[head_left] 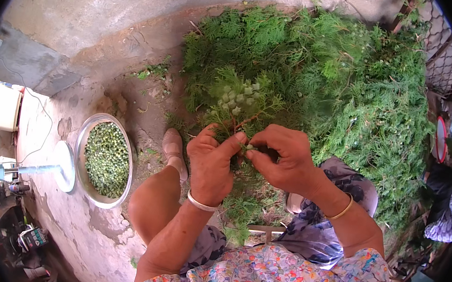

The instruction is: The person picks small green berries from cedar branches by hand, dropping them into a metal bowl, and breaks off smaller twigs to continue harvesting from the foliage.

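Note:
My left hand (216, 162) grips the stem of a leafy conifer sprig (239, 105), which looks like arborvitae. Several pale green cones cluster (238, 97) near the top of this sprig, beyond my fingers. Close on the right, my right hand (281, 158) pinches a single small green cone (251, 147) between thumb and fingertip. Whether that cone is still joined to the stem cannot be made out. Both hands are almost touching, above the ground between my knees.
A wide metal basin (81, 151) of picked green cones (106, 160) stands to my left, beside a pale-blue standing fan (64, 166). A big heap of conifer branches (318, 68) spreads ahead and right, against a concrete wall (161, 4). Wire mesh (448, 52) closes the far right.

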The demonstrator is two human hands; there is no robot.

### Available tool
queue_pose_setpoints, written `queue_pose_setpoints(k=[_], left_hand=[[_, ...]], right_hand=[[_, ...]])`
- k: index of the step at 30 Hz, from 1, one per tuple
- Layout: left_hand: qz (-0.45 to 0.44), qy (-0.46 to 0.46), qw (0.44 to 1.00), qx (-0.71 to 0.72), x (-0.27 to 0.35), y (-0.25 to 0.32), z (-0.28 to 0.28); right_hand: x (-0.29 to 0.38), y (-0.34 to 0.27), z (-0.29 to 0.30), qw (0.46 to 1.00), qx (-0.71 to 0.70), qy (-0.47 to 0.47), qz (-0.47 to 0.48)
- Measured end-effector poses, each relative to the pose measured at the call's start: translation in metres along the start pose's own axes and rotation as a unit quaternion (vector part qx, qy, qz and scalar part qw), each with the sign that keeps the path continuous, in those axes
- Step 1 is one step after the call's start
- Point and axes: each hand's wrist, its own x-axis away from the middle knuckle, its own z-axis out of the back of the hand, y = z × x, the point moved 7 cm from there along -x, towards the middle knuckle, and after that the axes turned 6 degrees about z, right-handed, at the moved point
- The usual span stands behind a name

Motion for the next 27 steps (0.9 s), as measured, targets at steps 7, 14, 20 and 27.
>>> queue_pose_setpoints(k=[7,14,20,27], left_hand=[[0.015,0.003,0.992,-0.124,-0.008,-0.001,0.009],[-0.002,-0.019,0.988,-0.151,-0.001,-0.003,-0.003],[0.022,-0.073,0.995,-0.072,0.001,-0.007,-0.008],[0.063,-0.081,0.995,0.006,0.007,-0.009,-0.013]], right_hand=[[-0.003,0.031,0.025,0.905,-0.339,0.069,-0.247],[-0.003,0.043,0.019,0.913,-0.304,0.093,-0.255],[0.001,0.039,0.01,0.984,-0.064,0.1,-0.134],[-0.003,0.04,0.009,0.975,-0.113,0.103,-0.159]])
